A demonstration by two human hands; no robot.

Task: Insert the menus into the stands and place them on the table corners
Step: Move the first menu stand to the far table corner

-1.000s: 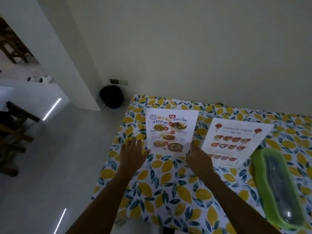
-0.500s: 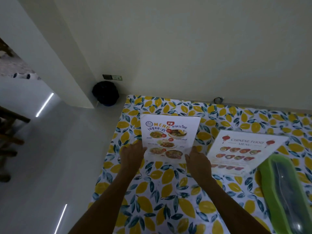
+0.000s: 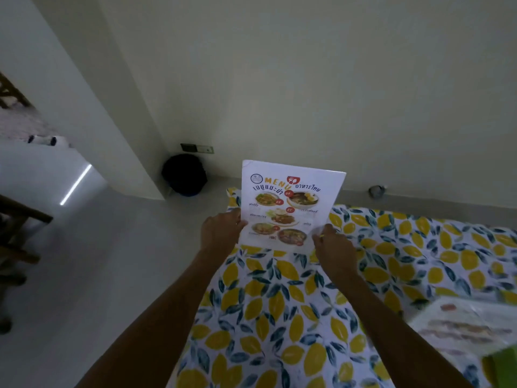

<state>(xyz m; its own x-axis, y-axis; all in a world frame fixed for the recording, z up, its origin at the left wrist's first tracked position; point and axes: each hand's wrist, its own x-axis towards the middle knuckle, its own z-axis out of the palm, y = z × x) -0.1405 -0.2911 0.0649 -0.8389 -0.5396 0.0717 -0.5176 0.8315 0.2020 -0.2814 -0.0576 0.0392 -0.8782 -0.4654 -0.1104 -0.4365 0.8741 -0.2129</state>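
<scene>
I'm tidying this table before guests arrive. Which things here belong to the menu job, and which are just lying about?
Part of the job:
Thai food menu, held at its lower corners by the left hand and right hand
second menu, blurred
lemon-print tablecloth

Lying about:
black bag on the floor
green container

A Thai menu [image 3: 288, 205] is held upright near the counter [image 3: 279, 317] corner by the left hand [image 3: 221, 233] and right hand [image 3: 334, 253].
</scene>
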